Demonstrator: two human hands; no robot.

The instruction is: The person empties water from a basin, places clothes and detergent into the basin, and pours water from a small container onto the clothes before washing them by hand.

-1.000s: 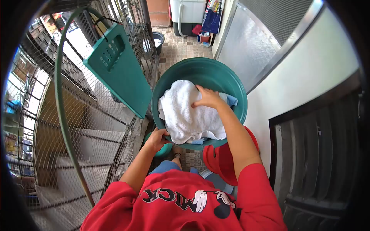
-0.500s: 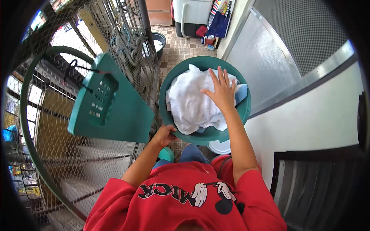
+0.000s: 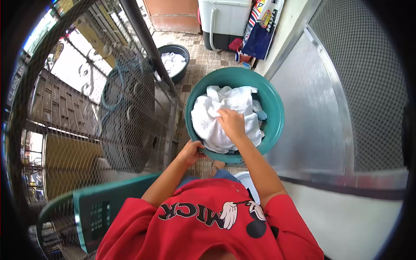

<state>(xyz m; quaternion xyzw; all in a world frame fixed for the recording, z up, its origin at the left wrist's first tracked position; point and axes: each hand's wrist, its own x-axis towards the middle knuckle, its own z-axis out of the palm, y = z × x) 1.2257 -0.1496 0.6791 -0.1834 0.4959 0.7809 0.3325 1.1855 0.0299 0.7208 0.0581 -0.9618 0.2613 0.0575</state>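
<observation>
A round green basin (image 3: 272,117) is in front of my body, with a crumpled white cloth (image 3: 212,134) heaped inside it. My left hand (image 3: 190,152) is closed around the near left part of the basin's rim. Over the heap, my right hand (image 3: 232,122) has its fingers drawn together, pinching a fold of the white cloth. A bit of light blue cloth (image 3: 260,112) shows at the right side of the pile. What lies deeper in the basin is hidden by the white cloth.
Ahead on the tiled floor stands a dark tub (image 3: 186,58) holding white laundry. Beyond it are a white washing machine (image 3: 225,19) and a blue sack (image 3: 262,32). Wire mesh (image 3: 125,108) runs along the left, a metal screen door (image 3: 312,99) along the right. A green plastic chair (image 3: 93,216) is lower left.
My right hand has gone from spread flat on the cloth to pinching it, nearer the basin's middle. The dark tub and washing machine appear closer; the green chair has slid down the view.
</observation>
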